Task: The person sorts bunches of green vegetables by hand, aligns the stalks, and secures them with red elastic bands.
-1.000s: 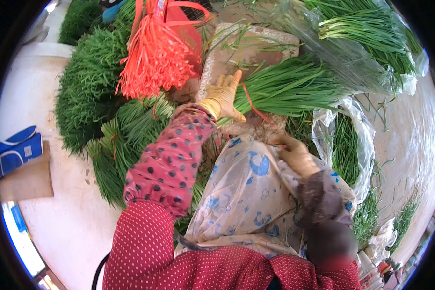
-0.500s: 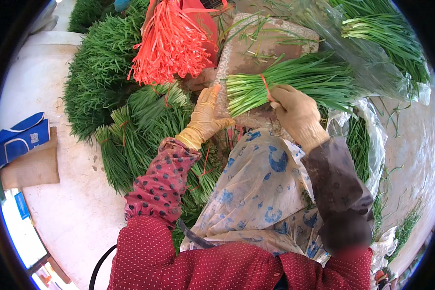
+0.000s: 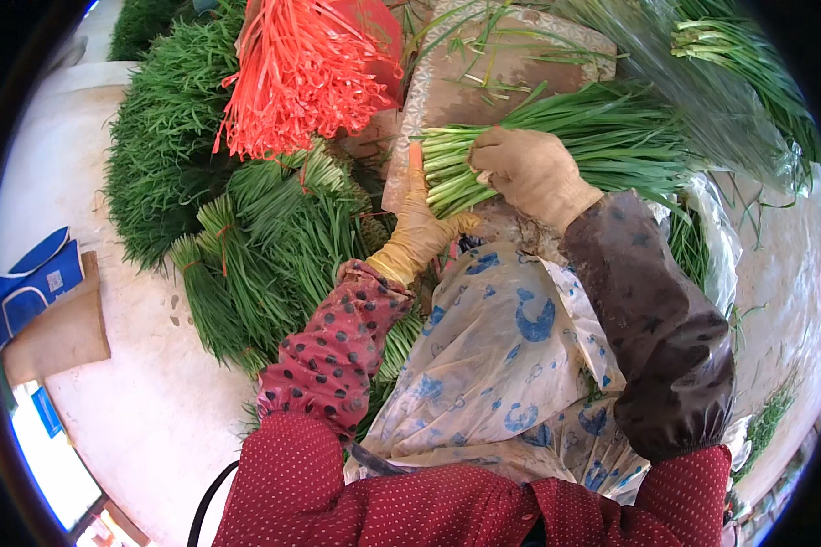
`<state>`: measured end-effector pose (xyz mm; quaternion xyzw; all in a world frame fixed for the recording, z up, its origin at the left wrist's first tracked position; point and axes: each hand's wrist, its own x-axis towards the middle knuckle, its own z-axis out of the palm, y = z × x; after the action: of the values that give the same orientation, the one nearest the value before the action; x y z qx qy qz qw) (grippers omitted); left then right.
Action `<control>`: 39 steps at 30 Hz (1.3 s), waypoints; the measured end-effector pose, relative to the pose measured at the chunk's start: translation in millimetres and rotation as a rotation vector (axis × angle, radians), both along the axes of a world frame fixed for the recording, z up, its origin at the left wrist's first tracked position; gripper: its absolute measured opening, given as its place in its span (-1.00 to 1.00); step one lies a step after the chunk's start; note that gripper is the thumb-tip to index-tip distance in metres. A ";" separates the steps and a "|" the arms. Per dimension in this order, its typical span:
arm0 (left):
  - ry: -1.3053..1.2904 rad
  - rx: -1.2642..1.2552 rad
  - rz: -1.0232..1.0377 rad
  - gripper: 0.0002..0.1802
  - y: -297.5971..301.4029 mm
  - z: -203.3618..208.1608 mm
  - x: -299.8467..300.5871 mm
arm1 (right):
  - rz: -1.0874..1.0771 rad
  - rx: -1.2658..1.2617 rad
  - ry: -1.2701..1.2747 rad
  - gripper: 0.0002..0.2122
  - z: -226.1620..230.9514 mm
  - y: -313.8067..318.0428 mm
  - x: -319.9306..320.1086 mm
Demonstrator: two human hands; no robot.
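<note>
Hands (image 3: 531, 173) at greens (image 3: 611, 137); red strips (image 3: 301, 82) nearby.

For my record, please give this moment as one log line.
left hand: open, by stalk ends | right hand: curled over greens | greens: across slab

Blue bag (image 3: 33, 284) on cardboard (image 3: 62, 330)
The white-trimmed bag partly covers the brown cardboard, far left, on the pale, stained floor (image 3: 155, 392).

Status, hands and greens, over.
Yellow-gloved left hand open at pale stem ends. Tan-gloved right hand over green leafy bunch. Loose blades on brown slab.
</note>
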<state>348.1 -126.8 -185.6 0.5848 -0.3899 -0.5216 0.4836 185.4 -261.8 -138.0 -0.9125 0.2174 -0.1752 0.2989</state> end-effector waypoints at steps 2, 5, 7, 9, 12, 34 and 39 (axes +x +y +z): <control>0.150 0.046 0.056 0.38 1.6 -3.7 -4.7 | -0.060 0.022 0.267 -0.81 7.4 12.2 10.8; 0.658 0.052 0.179 0.25 -7.5 -3.4 -12.1 | -0.042 0.117 0.304 -0.89 12.9 30.3 18.2; 0.781 0.047 0.212 0.20 -9.7 -9.2 -10.9 | -0.003 0.220 0.011 -0.93 16.6 60.5 34.0; 0.459 -0.070 0.193 0.16 6.5 -18.2 5.1 | 0.126 0.407 -0.295 -0.94 44.1 104.7 70.8; 0.240 -0.148 0.112 0.19 -17.7 -24.3 -14.1 | 0.215 0.545 -0.516 -0.95 94.2 103.9 91.0; -0.145 0.378 0.058 0.32 66.4 39.6 42.6 | -0.299 -0.236 0.793 -0.37 52.8 -20.3 -93.5; -0.205 0.370 0.029 0.18 74.5 39.0 35.9 | -0.281 -0.752 0.702 -0.73 156.2 2.1 -49.4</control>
<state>384.0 -52.3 -146.6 0.7191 -0.3262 -0.5150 0.3335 136.0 -259.7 18.1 -0.9225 0.3467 0.0365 -0.1658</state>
